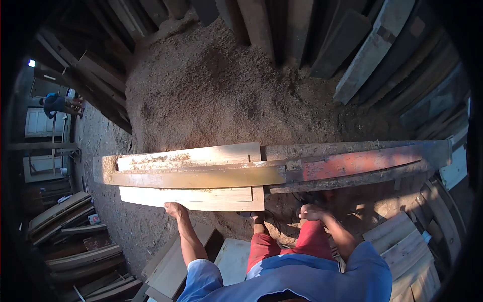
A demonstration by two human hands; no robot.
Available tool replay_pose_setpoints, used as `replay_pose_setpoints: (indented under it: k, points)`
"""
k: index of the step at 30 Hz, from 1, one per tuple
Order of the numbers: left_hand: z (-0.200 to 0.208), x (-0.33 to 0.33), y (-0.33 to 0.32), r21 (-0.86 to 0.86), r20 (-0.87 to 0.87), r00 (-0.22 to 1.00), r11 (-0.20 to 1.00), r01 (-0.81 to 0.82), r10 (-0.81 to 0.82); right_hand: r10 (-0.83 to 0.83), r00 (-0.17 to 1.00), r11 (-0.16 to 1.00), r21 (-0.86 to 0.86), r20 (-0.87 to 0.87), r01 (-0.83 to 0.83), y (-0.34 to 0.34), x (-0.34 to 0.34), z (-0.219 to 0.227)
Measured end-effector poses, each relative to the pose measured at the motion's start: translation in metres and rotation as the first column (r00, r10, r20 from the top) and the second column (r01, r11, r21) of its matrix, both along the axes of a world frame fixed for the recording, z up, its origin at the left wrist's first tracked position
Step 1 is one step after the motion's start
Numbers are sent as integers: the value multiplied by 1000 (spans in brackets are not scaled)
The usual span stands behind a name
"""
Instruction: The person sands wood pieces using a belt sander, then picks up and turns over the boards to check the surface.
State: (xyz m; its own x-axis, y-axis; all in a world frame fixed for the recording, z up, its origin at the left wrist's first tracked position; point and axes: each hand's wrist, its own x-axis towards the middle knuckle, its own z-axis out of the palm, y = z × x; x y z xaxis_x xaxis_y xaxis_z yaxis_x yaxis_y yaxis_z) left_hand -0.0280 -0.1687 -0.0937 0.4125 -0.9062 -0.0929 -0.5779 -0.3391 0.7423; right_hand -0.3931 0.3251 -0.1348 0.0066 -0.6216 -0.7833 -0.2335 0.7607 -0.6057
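Observation:
My left hand is closed on the near edge of a pale wooden panel, close to its left end. The panel lies flat on a long narrow bench. Lengthwise across its middle rests a yellowish-brown board, so that part of the panel is hidden. Wood shavings are scattered over the panel's far part. My right hand is curled closed beside my right leg, just short of the bench. What it holds, if anything, cannot be made out.
Worn red paint covers part of the bench's right half. Beyond the bench spreads a heap of sawdust. Planks lean along the far side. Stacked boards lie at left, more boards at right. A person bends over far left.

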Motion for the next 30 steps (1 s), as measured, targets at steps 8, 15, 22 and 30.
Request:
replay_pose_setpoints:
  k: [8, 15, 22, 30]
  points:
    - [-2, -58, 41, -21, -577, 817, 1000, 11, -21, -221, 928, 770, -637, -300, -22, -283, 46, 205]
    - [60, -75, 231, 80, -712, 295, 345, 935, -637, -343, 574, 643, -631, -744, -434, -471, 137, 139]
    - [61, 187, 198, 317, -117, 921, 865, 390, -372, -243, 276, 863, -337, -930, -375, -488, 209, 118]
    - [219, 541, 185, -162, 686, 424, 693, -703, 591, -238, 223, 863, -311, -945, -397, -492, 208, 117]
